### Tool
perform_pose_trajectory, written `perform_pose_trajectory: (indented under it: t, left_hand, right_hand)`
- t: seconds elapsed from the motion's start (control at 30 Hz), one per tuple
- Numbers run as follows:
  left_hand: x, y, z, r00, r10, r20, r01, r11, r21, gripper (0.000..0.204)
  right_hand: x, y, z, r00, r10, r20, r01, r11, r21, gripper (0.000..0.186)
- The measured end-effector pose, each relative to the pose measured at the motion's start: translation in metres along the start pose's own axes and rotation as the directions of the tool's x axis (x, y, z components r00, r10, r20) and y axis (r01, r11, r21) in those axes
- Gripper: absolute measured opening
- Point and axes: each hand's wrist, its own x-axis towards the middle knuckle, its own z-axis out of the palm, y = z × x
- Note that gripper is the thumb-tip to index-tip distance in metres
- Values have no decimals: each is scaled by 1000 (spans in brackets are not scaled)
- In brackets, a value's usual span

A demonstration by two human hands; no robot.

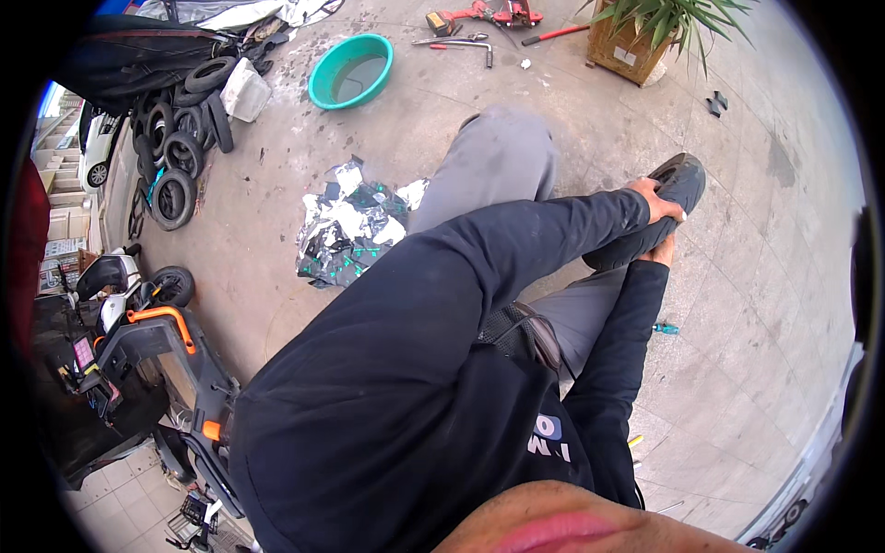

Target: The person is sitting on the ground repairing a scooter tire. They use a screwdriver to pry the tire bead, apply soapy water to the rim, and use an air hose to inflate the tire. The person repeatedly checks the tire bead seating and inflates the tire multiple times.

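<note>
A small black tyre [687, 182], seen at a slant, is between my two hands on the right, beyond my bent legs. My left hand [656, 200] grips it from above, with the fingers closed over its side. Just below, my right hand [661, 250] holds the near side of the same tyre; part of that hand is hidden behind it. My grey-trousered knee [507, 152] rises to the left of the tyre. Left of that knee, a crumpled heap of black and silvery wrapping [350, 226] lies on the ground.
A green basin [350, 72] with water stands at the far left, near stacked old tyres [180, 147]. Hand tools [461, 41] lie beyond, with a planter [627, 51] to their right. Scooters [166, 341] line the left side. A small teal item [666, 328] lies right of my right forearm.
</note>
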Motion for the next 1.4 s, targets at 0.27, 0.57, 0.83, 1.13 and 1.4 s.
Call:
perform_pose_trajectory:
  t: [0.27, 0.57, 0.83, 1.13, 1.4]
  left_hand:
    - [42, -63, -142, 971, -202, -130, 149, 931, -334, 87]
    - [100, -84, -214, 968, -244, -58, 243, 970, -25, 91]
    - [116, -52, -349, 887, 419, 192, -393, 906, -160, 56]
    - [94, -339, -642, 492, -868, -70, 216, 200, -956, 43]
    - [42, -489, -704, 456, -830, -322, -420, 118, -900, 39]
  right_hand:
    - [131, 130, 48, 989, 59, -138, -109, 913, -393, 44]
    - [115, 176, 64, 994, 1, -107, -84, 624, -777, 47]
    - [65, 173, 116, 937, -30, -347, -144, 874, -464, 47]
    - [77, 194, 141, 946, 22, -322, -174, 875, -451, 48]
    - [105, 218, 158, 926, 66, -372, -193, 929, -316, 41]
